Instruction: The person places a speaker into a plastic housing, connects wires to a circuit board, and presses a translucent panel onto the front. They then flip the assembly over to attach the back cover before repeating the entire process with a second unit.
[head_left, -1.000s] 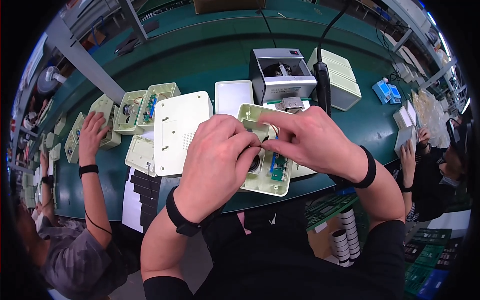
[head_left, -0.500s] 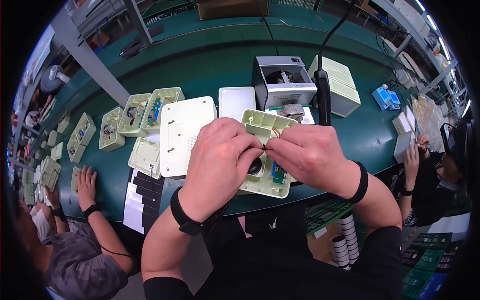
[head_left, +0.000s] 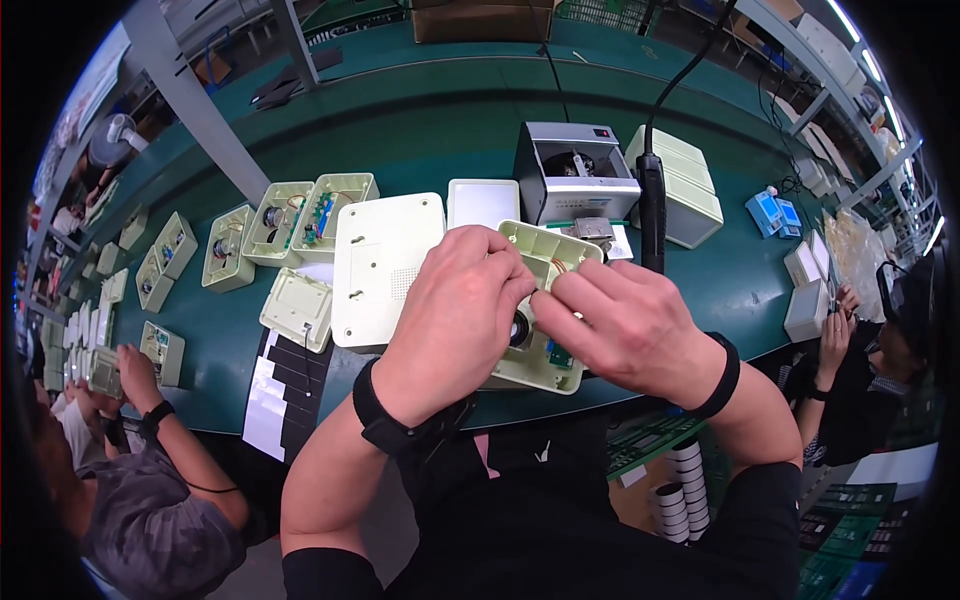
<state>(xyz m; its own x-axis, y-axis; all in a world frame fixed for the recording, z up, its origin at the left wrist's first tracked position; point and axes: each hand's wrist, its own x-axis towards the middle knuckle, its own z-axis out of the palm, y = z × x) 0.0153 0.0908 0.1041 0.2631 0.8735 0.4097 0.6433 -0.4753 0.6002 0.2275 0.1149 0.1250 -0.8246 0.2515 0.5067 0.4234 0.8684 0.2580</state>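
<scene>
My left hand [head_left: 455, 315] and my right hand [head_left: 625, 325] both rest on an open pale green plastic housing [head_left: 545, 250] at the near edge of the green bench [head_left: 430, 130]. Fingertips of both hands meet over its inside, where a round black part and a small green circuit board show. Most of the housing's interior is hidden under my hands. Each wrist carries a black band. A flat cream cover plate [head_left: 385, 265] lies just left of my left hand.
A grey box machine [head_left: 570, 180] and a hanging black tool [head_left: 652, 215] stand behind the housing. More open housings [head_left: 300, 220] line the bench to the left. A person at lower left holds one [head_left: 105, 375]; another person sits at right [head_left: 860, 380]. Black and white strips [head_left: 280, 395] hang off the bench edge.
The person on the left drew their hand back from the housings on the bench and now holds one near themselves. My hands stay on the housing, fingers shifted slightly.
</scene>
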